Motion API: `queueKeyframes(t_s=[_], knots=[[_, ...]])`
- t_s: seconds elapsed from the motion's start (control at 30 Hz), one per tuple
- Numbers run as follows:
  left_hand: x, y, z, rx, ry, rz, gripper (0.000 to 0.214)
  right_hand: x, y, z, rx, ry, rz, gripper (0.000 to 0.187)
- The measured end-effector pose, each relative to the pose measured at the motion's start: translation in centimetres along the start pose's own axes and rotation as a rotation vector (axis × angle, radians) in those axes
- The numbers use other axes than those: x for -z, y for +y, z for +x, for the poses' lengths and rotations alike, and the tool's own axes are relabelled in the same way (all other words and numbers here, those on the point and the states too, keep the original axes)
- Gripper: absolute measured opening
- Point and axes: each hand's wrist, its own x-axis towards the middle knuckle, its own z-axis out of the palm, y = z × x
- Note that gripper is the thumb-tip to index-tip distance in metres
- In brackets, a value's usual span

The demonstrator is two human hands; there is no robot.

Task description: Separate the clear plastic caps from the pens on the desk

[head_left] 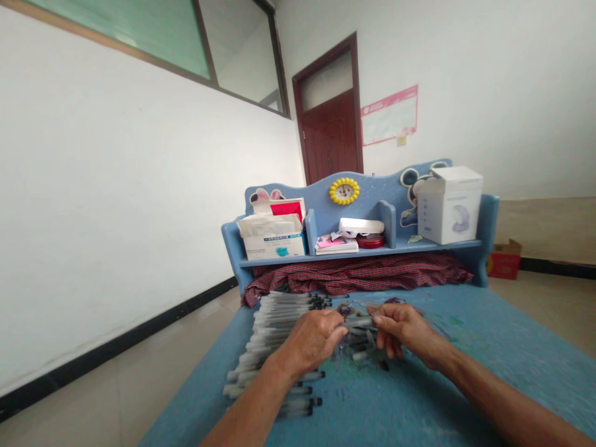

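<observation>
Between my two hands lies a pale, translucent pen, held level above the blue desk. My left hand has its fingers closed around the pen's left end. At the other end my right hand pinches it between thumb and fingers. Under and beside my left forearm is a long row of similar translucent pens with dark tips pointing right. Loose caps and short pen parts are scattered on the desk below my hands, too blurred to tell apart.
The blue desk has a raised shelf at its back. On it stand a mask box, a red round tin and a white carton. A checked cloth lies bunched beneath the shelf.
</observation>
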Motion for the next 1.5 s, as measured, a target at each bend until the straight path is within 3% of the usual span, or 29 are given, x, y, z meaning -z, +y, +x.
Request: queueKeyframes(t_s=[0.23,0.47,0.7,0.87,1.07,1.5], knots=[[0.00,-0.25,0.01,0.005,0.004,-0.009,0.013,-0.01,0.50,0.38,-0.010,0.039,-0.087,0.055],[-0.17,-0.29,0.07,-0.008,-0.004,0.010,0.014,0.24,0.37,0.44,0.006,-0.004,-0.026,0.046],[-0.05,-0.17,0.00,-0.016,-0.005,0.008,0.017,0.03,-0.01,0.29,-0.025,0.041,-0.054,0.051],[0.07,-0.20,-0.05,-0.024,0.006,-0.005,0.016,0.17,-0.21,0.04,0.025,0.011,0.024,0.046],[0.12,-0.20,0.04,-0.024,0.013,-0.003,0.016,0.02,0.16,0.26,-0.037,0.030,0.003,0.053],[0.49,-0.05,0.20,-0.010,-0.038,-0.081,0.018,0.83,-0.04,0.16,0.083,-0.060,0.214,0.038]])
